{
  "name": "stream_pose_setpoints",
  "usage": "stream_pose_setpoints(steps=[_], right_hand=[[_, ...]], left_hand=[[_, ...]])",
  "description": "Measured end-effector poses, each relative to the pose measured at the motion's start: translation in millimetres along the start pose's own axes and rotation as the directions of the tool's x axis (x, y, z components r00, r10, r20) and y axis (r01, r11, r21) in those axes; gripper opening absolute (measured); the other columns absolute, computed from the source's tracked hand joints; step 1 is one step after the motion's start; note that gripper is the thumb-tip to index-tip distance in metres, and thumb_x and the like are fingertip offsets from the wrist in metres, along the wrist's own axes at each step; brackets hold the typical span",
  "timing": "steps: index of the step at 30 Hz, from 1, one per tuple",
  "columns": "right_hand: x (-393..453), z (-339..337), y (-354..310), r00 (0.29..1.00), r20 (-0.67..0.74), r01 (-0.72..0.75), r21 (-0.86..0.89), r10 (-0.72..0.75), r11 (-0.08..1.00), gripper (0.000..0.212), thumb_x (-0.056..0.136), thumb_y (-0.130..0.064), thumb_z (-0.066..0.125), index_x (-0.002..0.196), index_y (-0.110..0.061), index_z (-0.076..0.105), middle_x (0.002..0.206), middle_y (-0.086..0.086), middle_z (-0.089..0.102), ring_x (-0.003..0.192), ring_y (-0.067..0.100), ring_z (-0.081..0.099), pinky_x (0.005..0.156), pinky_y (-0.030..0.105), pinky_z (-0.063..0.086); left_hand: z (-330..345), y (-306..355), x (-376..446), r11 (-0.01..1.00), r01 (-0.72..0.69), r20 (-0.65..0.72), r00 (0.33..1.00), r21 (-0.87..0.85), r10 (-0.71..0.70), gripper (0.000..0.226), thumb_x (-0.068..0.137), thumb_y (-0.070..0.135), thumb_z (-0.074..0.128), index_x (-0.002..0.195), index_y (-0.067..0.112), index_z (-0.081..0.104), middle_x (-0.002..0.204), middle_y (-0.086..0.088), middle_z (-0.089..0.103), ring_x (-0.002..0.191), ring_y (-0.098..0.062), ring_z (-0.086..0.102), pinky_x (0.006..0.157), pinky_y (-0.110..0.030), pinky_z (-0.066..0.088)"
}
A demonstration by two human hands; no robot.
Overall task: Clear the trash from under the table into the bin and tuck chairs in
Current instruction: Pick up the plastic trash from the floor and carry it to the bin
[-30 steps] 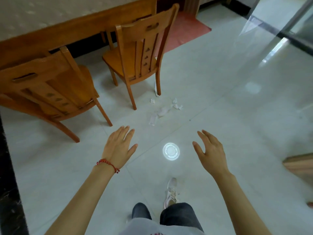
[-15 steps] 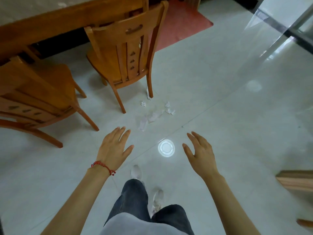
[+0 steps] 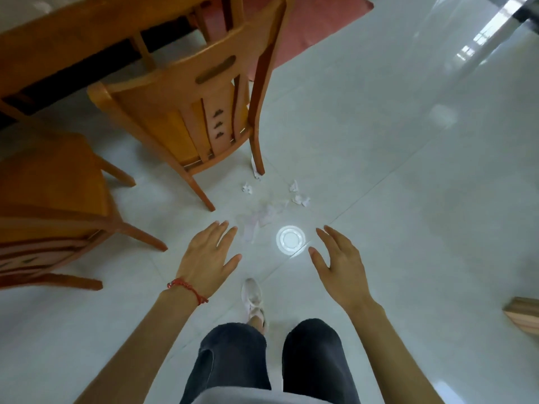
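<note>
Both hands are empty and spread flat above the floor: the left hand (image 3: 208, 260), with a red string bracelet (image 3: 188, 288) at the wrist, hovers palm down with its fingers loosely fanned, and the right hand (image 3: 339, 263) is held open in the same way a little apart from it, fingers slightly curled, gripping nothing. Between and just ahead of them the trash (image 3: 264, 217) lies on the pale tiled floor (image 3: 408, 185), a loose scatter of torn white paper scraps; a few small bits sit farther out near the rear leg of the nearer chair (image 3: 204, 91), one strip touching or just beside that leg. A bright round reflection (image 3: 291, 239) on the tiles sits between the hands and is only a light spot, not litter. Judging by this, the task has barely begun: no scrap is picked up, no bin shows anywhere in view, and both the nearer chair and the second chair (image 3: 49, 199) at the left stand pulled out from the table (image 3: 73, 39), turned at angles. Gathering the paper, carrying it to a bin, and pushing both chairs in all seem left to do.
</note>
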State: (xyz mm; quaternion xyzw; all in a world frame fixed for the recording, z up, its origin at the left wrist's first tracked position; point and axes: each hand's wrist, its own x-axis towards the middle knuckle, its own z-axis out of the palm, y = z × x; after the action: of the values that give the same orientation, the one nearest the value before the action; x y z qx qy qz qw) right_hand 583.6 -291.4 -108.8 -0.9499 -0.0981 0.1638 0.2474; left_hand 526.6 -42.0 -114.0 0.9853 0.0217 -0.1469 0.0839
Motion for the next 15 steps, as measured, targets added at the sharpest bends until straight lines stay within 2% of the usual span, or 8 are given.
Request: stream_pose_setpoints(steps=[3,6,10,15], right_hand=[[30.4,9.9,1.5,1.000,0.023,0.005,-0.015,-0.004,1.000,0.058,0.086,-0.047,0.037,0.131,-0.013,0.049,0.140,0.009,0.047,0.128,0.027,0.044,0.106,0.035,0.032],[60.5,24.0,9.6,0.999,0.038,0.026,-0.021,-0.025,0.999,0.069,0.084,-0.055,0.026,0.131,-0.011,0.050,0.138,0.011,0.049,0.127,0.028,0.046,0.105,0.039,0.034],[97.7,53.0,32.0,0.997,0.050,0.063,-0.019,-0.062,0.998,0.063,0.085,-0.051,0.029,0.127,-0.010,0.054,0.134,0.014,0.053,0.122,0.031,0.051,0.101,0.042,0.039],[139.3,103.9,71.6,0.993,0.071,0.095,-0.007,-0.094,0.995,0.058,0.087,-0.047,0.033,0.125,-0.009,0.055,0.131,0.016,0.055,0.120,0.033,0.053,0.097,0.046,0.042]], left_hand=[[9.7,-7.2,29.1,0.999,-0.001,0.009,1.000,-0.048,0.002,0.059,0.082,0.046,0.035,0.117,0.004,0.059,0.117,-0.018,0.063,0.109,-0.034,0.059,0.084,-0.046,0.050],[25.4,-12.6,53.7,0.994,0.021,0.008,1.000,-0.105,-0.021,0.064,0.084,0.048,0.028,0.123,0.004,0.054,0.124,-0.019,0.058,0.116,-0.035,0.053,0.092,-0.046,0.044],[57.8,-21.7,82.9,0.988,0.067,0.015,0.998,-0.139,-0.065,0.078,0.089,0.059,0.009,0.126,0.004,0.052,0.128,-0.019,0.056,0.120,-0.036,0.050,0.094,-0.047,0.041],[122.2,-31.1,114.6,0.959,0.152,0.008,0.988,-0.240,-0.155,0.074,0.085,0.058,0.021,0.130,0.005,0.046,0.134,-0.018,0.050,0.126,-0.035,0.043,0.099,-0.046,0.037]])
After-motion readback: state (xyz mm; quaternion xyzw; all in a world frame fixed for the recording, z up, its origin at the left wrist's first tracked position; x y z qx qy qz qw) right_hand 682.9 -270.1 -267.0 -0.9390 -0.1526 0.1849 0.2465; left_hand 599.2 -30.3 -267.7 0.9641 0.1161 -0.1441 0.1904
